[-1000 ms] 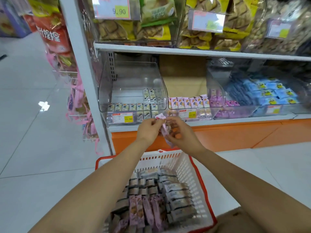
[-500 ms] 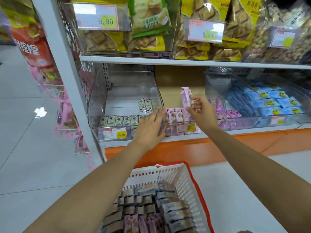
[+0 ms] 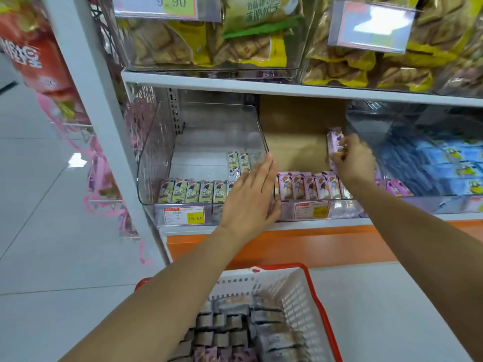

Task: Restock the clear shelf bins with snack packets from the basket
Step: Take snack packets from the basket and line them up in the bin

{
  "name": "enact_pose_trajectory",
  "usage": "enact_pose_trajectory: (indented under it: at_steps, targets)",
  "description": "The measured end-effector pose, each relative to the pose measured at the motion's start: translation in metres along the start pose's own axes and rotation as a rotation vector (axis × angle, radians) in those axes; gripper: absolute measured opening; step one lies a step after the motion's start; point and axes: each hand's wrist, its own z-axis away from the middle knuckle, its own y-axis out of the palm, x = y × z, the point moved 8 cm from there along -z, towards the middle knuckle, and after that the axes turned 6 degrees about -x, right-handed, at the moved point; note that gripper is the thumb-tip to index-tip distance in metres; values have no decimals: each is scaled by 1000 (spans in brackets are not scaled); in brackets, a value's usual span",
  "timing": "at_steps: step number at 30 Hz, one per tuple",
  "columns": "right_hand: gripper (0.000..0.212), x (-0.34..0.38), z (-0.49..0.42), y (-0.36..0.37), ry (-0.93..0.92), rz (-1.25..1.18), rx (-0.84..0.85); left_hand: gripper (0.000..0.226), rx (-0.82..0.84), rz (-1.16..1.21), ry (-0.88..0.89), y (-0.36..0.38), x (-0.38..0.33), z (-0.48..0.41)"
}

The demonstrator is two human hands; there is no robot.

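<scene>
My right hand (image 3: 352,159) pinches a pink snack packet (image 3: 334,142) upright above the row of pink packets (image 3: 308,185) in the middle clear bin (image 3: 311,210). With straight fingers, my left hand (image 3: 251,197) rests against the front corner between that bin and the left clear bin (image 3: 167,152), which holds a row of green packets (image 3: 193,190). Below, the white basket with a red rim (image 3: 317,296) holds several brown, grey and pink packets (image 3: 235,333).
A bin of blue packets (image 3: 444,163) stands to the right. The upper shelf (image 3: 287,86) carries bins of yellow biscuit bags. A white shelf post (image 3: 99,121) with hanging pink goods is at the left. Orange plinth (image 3: 274,246) and tiled floor lie below.
My right hand has carried the pink packet from in front of the shelf up and to the right, over the middle bin. My left hand let go of it and moved to the bin front.
</scene>
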Motion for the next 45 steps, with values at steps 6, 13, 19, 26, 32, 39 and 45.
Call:
enact_pose_trajectory:
  at_steps: [6,13,19,26,32,39,45]
  targets:
    - [27,-3,-5,16,-44,161,46,82,-26,-37,4,3,2,-1]
    - [33,-9,-11,11,-58,231,35,80,-51,-34,-5,1,1,0]
    - [25,-12,-10,13,0,227,32,80,-43,-35,5,1,0,0]
    - [18,-13,-8,6,0,173,21,78,3,-19,-3,1,0,0]
    - [17,-4,-3,3,-2,99,31,77,23,22,-9,1,0,1]
    - [15,14,23,-18,-48,-90,-4,74,39,10,-18,0,-6,8]
    - [11,57,94,-38,-154,-435,48,75,79,-67,30,-12,-17,54]
